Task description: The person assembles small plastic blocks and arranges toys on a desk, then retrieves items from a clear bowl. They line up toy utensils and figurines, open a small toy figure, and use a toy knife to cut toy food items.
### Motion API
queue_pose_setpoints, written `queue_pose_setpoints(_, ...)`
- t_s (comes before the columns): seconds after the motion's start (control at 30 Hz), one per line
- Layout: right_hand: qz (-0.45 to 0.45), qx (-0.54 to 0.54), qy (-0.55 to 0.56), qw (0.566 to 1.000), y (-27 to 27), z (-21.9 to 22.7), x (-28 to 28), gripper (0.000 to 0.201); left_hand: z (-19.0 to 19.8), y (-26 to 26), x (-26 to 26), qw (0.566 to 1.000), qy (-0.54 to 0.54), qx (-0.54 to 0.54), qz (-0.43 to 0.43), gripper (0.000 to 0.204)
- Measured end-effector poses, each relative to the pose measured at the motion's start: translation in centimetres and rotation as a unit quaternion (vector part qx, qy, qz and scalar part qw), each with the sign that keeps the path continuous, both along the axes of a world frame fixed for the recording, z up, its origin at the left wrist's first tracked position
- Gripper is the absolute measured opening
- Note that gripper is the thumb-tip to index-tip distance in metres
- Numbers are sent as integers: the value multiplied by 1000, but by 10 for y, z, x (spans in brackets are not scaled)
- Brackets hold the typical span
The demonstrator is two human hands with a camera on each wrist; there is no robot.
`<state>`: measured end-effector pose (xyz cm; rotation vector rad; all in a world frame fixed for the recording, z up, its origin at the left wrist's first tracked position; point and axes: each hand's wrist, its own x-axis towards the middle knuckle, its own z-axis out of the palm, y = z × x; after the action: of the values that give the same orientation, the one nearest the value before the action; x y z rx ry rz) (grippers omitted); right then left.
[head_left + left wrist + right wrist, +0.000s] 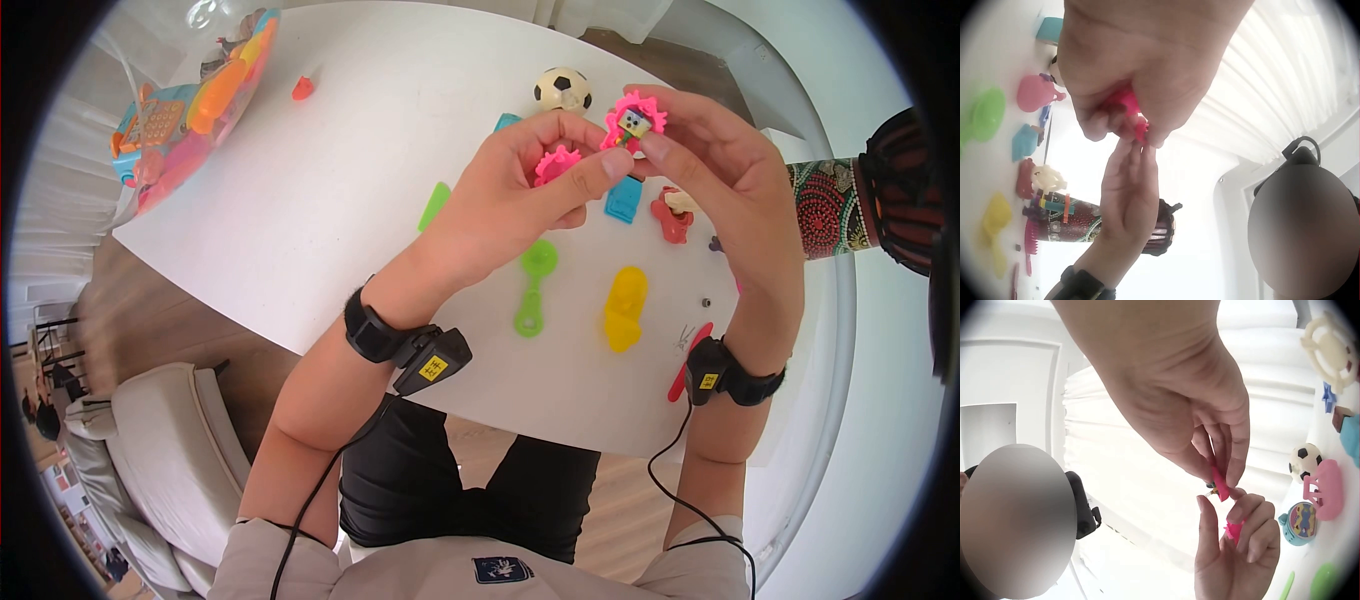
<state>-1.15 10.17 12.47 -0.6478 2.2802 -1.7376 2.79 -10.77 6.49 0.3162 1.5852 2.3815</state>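
My right hand (745, 175) pinches a bright pink, scalloped-edge toy piece (650, 108) with a small yellow square-faced cartoon figure on its front, above the table. In the fingers of my left hand (500, 195) sits a second pink, knobbly-edged piece (557, 165), partly hidden by the fingers. The left thumb tip comes close to the lower edge of the figured piece. In the right wrist view, the figured piece (1220, 485) appears edge-on between thumb and fingers, just above the other pink piece (1233, 531) in the left palm.
On the white table (340, 200) lie a green scoop (530, 300), a yellow toy (625, 310), a blue piece (624, 200), a red toy (671, 222) and a soccer ball (563, 90). A colourful toy (190, 115) stands far left; a patterned cylinder (828, 208) is at right.
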Motion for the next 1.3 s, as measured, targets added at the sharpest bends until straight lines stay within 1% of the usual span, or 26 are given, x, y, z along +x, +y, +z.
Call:
queue_pose_setpoints(0.07,3,-7,8,1000,-1,0,0,35,0,-1,-1,1000,-6,3,-6,22)
queue_pose_setpoints(0.13,-13,-5,-7,1000,-2,0,1,35,-2,-2,-2,999,-21,22,-19,23)
queue_pose_setpoints(0.27,-22,-1,-26,999,-1,2,0,36,-1,0,-1,999,-22,32,-16,22)
queue_pose_setpoints(0.33,-16,-11,-28,999,-1,0,-1,37,-2,-1,-1,1000,-14,21,-18,34)
queue_pose_setpoints(0.37,-16,-11,-28,999,-1,1,-1,37,-1,-1,-2,1000,-15,21,-18,34)
queue_pose_setpoints(0.43,-46,7,-39,998,1,5,-1,37,2,0,-3,986,-78,145,10,45)
queue_pose_setpoints(0.47,-46,7,-39,998,0,6,0,37,-1,-2,-6,986,-78,145,10,45)
queue_pose_setpoints(0.53,-64,-31,-24,997,-2,8,2,36,-10,-8,-12,960,-44,272,-47,44)
queue_pose_setpoints(0.57,-64,-31,-24,997,-2,7,2,36,-12,-8,-12,960,-45,272,-47,44)
queue_pose_setpoints(0.63,-63,-40,-17,997,-4,7,5,36,-13,-5,-11,960,-3,279,5,39)
queue_pose_setpoints(0.67,-64,-40,-17,997,-5,7,6,36,-14,-4,-12,960,-3,279,4,39)
queue_pose_setpoints(0.73,-54,-1,-9,998,-6,9,11,36,-15,-3,-12,971,22,233,39,40)
queue_pose_setpoints(0.77,-55,-1,-10,998,-8,9,13,36,-13,-1,-11,971,21,233,39,40)
queue_pose_setpoints(0.83,-54,9,22,998,-12,8,16,34,-8,4,-8,974,33,207,84,42)
queue_pose_setpoints(0.87,-56,9,22,998,-13,8,17,34,-9,3,-8,974,33,207,83,42)
queue_pose_setpoints(0.93,-58,1,46,997,-14,7,20,33,-12,-1,-9,977,80,186,58,42)
queue_pose_setpoints(0.97,-60,2,46,997,-17,8,22,33,-11,1,-9,978,80,187,56,42)
queue_pose_setpoints(1.03,-90,38,93,991,-23,11,28,31,-7,4,-5,979,89,165,74,40)
queue_pose_setpoints(1.07,-91,38,93,991,-24,10,28,31,-7,4,-3,979,89,166,73,40)
queue_pose_setpoints(1.13,-105,63,133,984,-25,9,29,29,-8,6,-1,981,126,118,85,39)
queue_pose_setpoints(1.17,-105,63,133,984,-26,9,30,29,-9,6,-1,981,126,118,85,39)
queue_pose_setpoints(1.23,-131,79,122,981,-28,10,32,26,-12,5,-2,980,160,86,80,39)
queue_pose_setpoints(1.3,-132,78,125,980,-29,10,33,26,-12,6,-2,980,162,88,81,39)
